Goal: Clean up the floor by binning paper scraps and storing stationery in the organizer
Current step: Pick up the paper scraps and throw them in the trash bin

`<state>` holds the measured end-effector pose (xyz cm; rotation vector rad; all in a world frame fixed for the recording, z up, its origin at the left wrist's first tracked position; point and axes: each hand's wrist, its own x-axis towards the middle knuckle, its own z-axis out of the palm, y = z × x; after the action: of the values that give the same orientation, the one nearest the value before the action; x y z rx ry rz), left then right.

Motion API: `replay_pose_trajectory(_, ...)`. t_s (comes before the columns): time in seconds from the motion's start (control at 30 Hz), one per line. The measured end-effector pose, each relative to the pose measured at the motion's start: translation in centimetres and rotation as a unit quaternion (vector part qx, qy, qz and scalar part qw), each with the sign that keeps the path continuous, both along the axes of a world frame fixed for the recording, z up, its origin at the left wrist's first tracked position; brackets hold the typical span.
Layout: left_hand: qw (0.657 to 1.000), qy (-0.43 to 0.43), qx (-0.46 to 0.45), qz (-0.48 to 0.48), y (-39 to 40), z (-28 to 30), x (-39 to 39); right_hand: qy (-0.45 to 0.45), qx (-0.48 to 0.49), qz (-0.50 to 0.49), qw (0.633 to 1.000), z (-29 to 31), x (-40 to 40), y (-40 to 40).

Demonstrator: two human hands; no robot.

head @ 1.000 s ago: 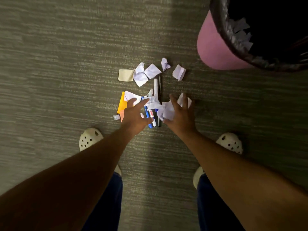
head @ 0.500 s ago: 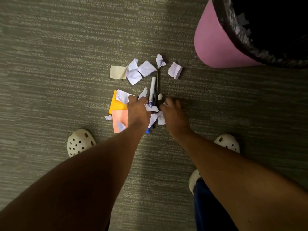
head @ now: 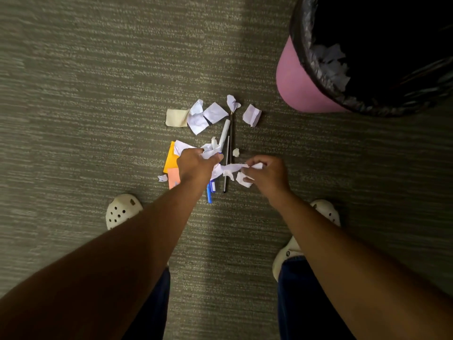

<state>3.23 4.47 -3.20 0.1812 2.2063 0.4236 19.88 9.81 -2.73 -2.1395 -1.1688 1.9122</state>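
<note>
A grey-green ribbed carpet [head: 98,94] fills the view. At one o'clock stands a round pink waste bin [head: 296,84] lined with a black plastic bag, white scraps already lying inside it. Near the centre sits the litter: a loose row of torn white paper pieces [head: 214,112] and one cream sticky note [head: 176,117] at twelve o'clock of the pile, orange and salmon sticky notes [head: 171,165] at nine o'clock, and through the middle a white marker [head: 224,133], thin dark pens [head: 230,133] and a blue pen [head: 209,195] pointing toward six.

The left hand [head: 196,165] is closed on a crumpled white scrap [head: 210,152]; the right hand [head: 267,175] pinches a bunch of scraps [head: 242,173], a strip stretching between the two. The step in hand looks like gathering paper, with the stationery untouched. No organizer is in view.

Next, the gathered paper likely wants lifting clear of the pens and carrying toward one o'clock over the bin's rim, then a return for the remaining row.
</note>
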Motion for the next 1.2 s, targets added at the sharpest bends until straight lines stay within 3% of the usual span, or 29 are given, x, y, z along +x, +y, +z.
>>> replay_pose_trajectory(0.13,0.991,-0.053,0.102,0.067,3.0,7.0,0.6,0.056,0.013,-0.111,0.992,7.6,1.5,2.2)
replay_pose_trajectory(0.33,0.952,-0.173,0.226,0.113,10.8,16.4,2.2,0.112,0.087,-0.249,0.958,18.8,4.3,7.9)
replay_pose_trajectory(0.57,0.952,-0.176,0.249,-0.014,20.8,22.3,5.3,0.052,0.175,-0.352,0.918,23.7,7.1,16.7)
replay_pose_trajectory(0.7,0.951,-0.239,0.175,-0.091,24.9,23.2,6.6,0.035,0.118,-0.307,0.944,22.3,7.1,20.1)
replay_pose_trajectory(0.87,0.954,-0.241,0.108,-0.143,26.8,23.4,6.8,-0.003,0.078,-0.265,0.961,21.3,6.8,22.3)
replay_pose_trajectory(1.03,0.948,-0.225,0.204,-0.098,25.0,22.4,5.3,-0.016,0.224,-0.233,0.946,21.7,6.6,19.6)
replay_pose_trajectory(1.13,0.95,-0.13,0.277,-0.065,21.9,21.1,2.5,0.05,0.314,-0.134,0.939,21.8,5.4,15.2)
replay_pose_trajectory(1.2,0.961,-0.061,0.262,-0.065,19.1,19.5,0.3,0.081,0.309,-0.058,0.946,21.0,4.3,12.2)
